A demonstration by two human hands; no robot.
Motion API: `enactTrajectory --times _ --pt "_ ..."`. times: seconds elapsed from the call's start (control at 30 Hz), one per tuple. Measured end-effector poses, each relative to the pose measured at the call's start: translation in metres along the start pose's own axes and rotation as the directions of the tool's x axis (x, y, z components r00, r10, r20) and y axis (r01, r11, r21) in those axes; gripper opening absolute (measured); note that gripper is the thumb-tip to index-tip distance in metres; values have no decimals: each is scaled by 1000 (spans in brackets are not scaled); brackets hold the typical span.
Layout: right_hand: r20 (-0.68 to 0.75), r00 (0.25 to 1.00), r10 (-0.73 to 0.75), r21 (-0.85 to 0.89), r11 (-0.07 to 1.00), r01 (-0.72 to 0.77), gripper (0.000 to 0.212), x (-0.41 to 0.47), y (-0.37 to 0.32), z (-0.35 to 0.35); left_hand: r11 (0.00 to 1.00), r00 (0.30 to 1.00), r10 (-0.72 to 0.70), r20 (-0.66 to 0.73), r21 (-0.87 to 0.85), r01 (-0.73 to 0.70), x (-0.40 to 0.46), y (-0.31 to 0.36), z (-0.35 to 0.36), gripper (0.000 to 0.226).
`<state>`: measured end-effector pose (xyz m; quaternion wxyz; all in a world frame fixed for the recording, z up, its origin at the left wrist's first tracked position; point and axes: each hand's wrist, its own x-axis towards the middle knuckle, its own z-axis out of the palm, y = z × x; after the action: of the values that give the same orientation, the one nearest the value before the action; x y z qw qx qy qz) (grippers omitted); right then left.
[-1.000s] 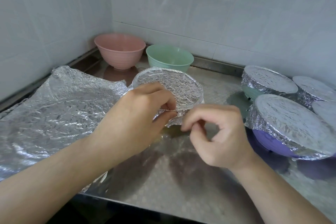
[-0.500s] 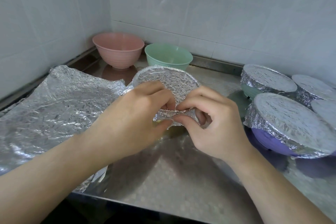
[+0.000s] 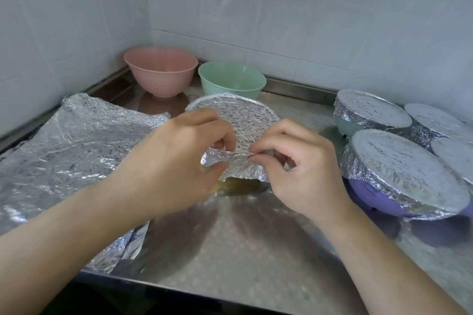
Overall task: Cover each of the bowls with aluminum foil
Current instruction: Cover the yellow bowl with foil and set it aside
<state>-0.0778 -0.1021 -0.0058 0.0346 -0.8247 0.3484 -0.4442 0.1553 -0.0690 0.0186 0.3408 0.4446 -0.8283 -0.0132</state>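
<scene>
Crinkled, shiny aluminum foil (image 3: 231,120) stretches over a bowl on a stainless-steel counter (image 3: 230,250) with a dull, faintly dimpled sheen. A loose foil sheet (image 3: 76,146), heavily wrinkled and glittering, lies to the left. Behind stand a matt pink plastic bowl (image 3: 160,71), finely ribbed on its outside, and a smooth matt green bowl (image 3: 231,82). At right, a matt purple bowl (image 3: 371,193) and others wear tight, creased foil caps (image 3: 407,169). Glossy pale tiles (image 3: 294,7) line the walls.
</scene>
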Motion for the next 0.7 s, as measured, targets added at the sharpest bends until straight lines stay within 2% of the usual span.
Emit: enactTrajectory --times 0.1,0.2,0.27,0.33,0.4,0.5,0.57,0.7 --pt "23 1000 -12 80 997 10 9 0 -7 2 999 1000 13 -22 33 -12 -2 5 3 22" --pt "-34 988 150 220 966 -139 20 -3 -4 -8 999 998 -3 -68 53 7 -2 3 4 13" --pt "-74 965 251 159 958 -237 20 -4 2 -14 998 996 -40 -84 49 44 -1 0 4 14" --pt "2 953 302 -6 953 -302 19 -4 7 -16 998 995 -58 -85 20 59 -1 -1 4 16" --pt "93 923 374 -152 921 -358 34 -3 5 -13 998 995 -56 -78 -14 55 -1 -1 5 17" --pt "93 862 498 -255 849 -463 56 -1 -1 -5 999 997 -43 -64 -32 41 -1 0 6 16" --pt "105 815 569 -290 802 -522 61 1 -4 -1 998 997 -44 -64 -37 42 0 1 7 16" --pt "149 722 676 -202 736 -647 54 2 -7 0 998 998 -54 -45 -37 52 1 2 4 17"
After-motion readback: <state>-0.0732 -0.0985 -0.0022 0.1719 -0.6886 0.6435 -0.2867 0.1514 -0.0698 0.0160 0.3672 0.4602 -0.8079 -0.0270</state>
